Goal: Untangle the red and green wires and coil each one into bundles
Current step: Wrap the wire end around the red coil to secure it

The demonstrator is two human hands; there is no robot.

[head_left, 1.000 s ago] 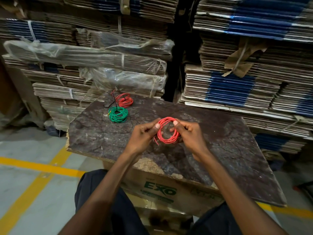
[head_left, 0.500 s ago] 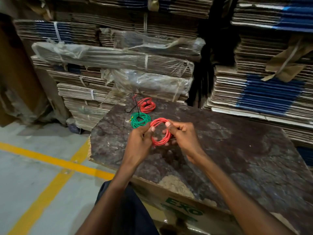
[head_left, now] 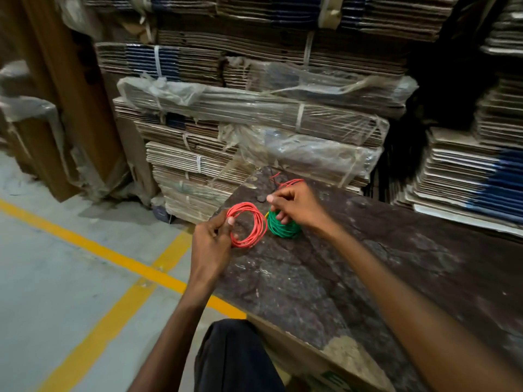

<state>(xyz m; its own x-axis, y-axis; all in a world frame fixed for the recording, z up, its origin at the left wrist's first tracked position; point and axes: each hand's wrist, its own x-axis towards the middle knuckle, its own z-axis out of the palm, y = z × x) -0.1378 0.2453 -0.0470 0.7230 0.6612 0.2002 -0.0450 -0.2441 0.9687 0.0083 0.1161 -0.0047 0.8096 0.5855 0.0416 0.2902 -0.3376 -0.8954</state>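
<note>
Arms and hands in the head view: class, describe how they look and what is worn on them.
Both forearms are bare, with no sleeves showing. The left hand and right hand wear no gloves, and no rings, watch or bands are visible. Fingernails are short and pale.

Both forearms are bare to the frame's edge, with no sleeves, watch or rings showing on the left hand (head_left: 210, 244) or right hand (head_left: 297, 205). Dark, loosely creased trousers (head_left: 237, 360) cover the knee at 6 o'clock.
</note>
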